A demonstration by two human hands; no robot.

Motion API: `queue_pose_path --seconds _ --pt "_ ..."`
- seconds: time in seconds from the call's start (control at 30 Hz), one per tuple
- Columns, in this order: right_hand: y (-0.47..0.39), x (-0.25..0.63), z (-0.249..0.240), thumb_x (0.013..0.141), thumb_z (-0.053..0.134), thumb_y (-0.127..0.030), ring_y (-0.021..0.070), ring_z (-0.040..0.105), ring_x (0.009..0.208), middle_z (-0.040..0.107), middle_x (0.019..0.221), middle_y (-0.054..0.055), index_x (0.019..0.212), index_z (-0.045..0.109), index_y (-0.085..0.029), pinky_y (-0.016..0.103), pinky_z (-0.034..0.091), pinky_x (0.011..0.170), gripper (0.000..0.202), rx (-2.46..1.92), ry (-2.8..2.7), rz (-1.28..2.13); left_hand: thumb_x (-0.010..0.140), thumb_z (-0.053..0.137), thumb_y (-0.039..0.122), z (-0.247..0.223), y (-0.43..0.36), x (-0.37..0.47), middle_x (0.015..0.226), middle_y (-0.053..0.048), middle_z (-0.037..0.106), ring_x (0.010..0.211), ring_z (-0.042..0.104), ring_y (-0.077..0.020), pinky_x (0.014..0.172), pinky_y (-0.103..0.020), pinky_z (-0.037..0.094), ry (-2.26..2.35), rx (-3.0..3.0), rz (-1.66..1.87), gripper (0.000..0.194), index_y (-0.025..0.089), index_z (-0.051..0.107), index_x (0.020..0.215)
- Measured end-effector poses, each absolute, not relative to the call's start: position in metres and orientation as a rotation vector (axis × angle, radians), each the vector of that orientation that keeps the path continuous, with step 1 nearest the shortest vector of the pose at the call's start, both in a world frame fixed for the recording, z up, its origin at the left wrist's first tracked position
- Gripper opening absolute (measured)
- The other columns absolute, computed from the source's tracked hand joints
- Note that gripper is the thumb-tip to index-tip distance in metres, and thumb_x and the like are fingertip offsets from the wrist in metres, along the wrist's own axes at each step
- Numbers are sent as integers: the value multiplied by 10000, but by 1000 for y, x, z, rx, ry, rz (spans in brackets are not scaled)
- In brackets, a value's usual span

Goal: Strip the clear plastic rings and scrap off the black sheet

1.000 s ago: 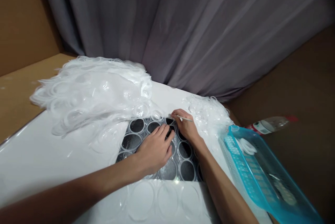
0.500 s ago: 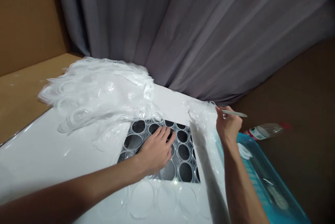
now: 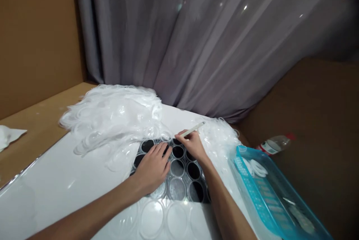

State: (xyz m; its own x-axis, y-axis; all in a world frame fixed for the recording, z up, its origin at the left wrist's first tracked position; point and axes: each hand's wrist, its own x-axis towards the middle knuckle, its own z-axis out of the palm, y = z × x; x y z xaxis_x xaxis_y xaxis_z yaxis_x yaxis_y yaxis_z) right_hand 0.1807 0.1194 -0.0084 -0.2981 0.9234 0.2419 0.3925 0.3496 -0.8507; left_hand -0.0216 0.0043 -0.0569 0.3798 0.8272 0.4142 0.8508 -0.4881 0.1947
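Note:
A clear plastic sheet with round shapes [image 3: 152,219] lies on the white surface, partly over a black rectangle [image 3: 193,171]. My left hand [image 3: 153,167] rests flat on the sheet over the black part, fingers spread a little. Near the black part's far edge, my right hand [image 3: 192,143] grips a slim whitish pen-like tool [image 3: 193,129], its tip hidden at the fingers. Beyond my left hand spreads a big heap of thin clear plastic pieces [image 3: 114,114]. A smaller pile of them [image 3: 220,137] lies right of my right hand.
A blue tray [image 3: 262,202] at the right holds white coiled items [image 3: 256,168] and a clear thing. Behind it lies a bottle with a red cap [image 3: 276,144]. White paper [image 3: 9,135] is at the far left. A grey curtain [image 3: 168,38] hangs behind.
My right hand has moved left with the tool, from the small pile to the black part's far edge. My left hand stays on the sheet. The view has shifted, showing more of the tray.

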Motion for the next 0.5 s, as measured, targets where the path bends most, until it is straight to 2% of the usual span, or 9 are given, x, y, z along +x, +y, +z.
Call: queue_pose_path --seconds 0.2,0.5 --pt "126 158 -43 938 834 -550 256 742 800 817 861 72 887 826 -198 366 581 764 356 -1087 -1890 928 1143 435 294 -63 4 -23 1590 -176 629 1535 546 -316 1284 -548 461 -1566 -2537 -780 482 127 591 1568" --pt "123 156 -47 960 833 -522 260 745 875 816 947 79 917 826 -208 374 588 830 317 -1051 -1936 912 1148 400 299 -63 4 -24 1589 -184 626 1524 547 -322 1297 -565 439 -1585 -2581 -809 497 123 579 1577"
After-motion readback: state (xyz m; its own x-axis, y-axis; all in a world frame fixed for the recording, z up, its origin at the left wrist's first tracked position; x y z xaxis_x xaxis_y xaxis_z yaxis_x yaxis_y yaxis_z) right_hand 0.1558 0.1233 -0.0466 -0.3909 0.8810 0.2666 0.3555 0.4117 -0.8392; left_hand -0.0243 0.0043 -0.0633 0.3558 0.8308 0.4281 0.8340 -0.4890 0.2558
